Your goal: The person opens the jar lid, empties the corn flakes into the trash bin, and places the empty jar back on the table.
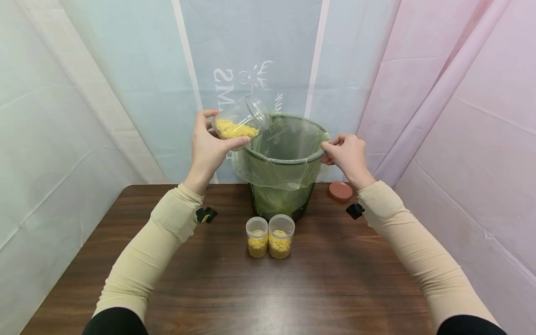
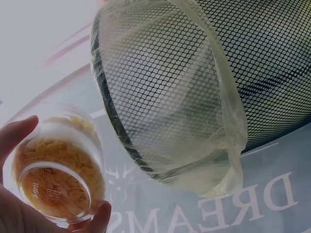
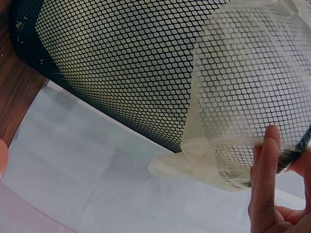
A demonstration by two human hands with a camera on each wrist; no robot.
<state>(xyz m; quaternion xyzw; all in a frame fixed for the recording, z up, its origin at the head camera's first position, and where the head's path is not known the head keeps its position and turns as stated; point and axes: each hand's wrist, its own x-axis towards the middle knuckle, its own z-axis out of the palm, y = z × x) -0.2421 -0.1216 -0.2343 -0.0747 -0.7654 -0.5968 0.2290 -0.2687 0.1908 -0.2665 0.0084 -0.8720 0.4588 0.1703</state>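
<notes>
My left hand (image 1: pixel 211 146) grips a clear plastic jar (image 1: pixel 240 118) partly filled with yellow flakes (image 2: pixel 58 167). The jar is tilted, its open mouth over the left rim of a mesh wastebasket (image 1: pixel 280 197). In the left wrist view the jar's base faces the camera. A thin yellowish liner bag (image 1: pixel 289 174) lines the basket and folds down over its rim. At the right side of that rim, my right hand (image 1: pixel 346 151) pinches the rim with the bag, as the right wrist view (image 3: pixel 272 189) also shows.
Two clear jars (image 1: pixel 257 246) of yellow flakes stand side by side in front of the basket. A reddish round lid (image 1: pixel 340 191) lies right of the basket near the back edge of the dark wooden table (image 1: pixel 201 288). Pale curtains (image 1: pixel 138 70) hang behind and beside it.
</notes>
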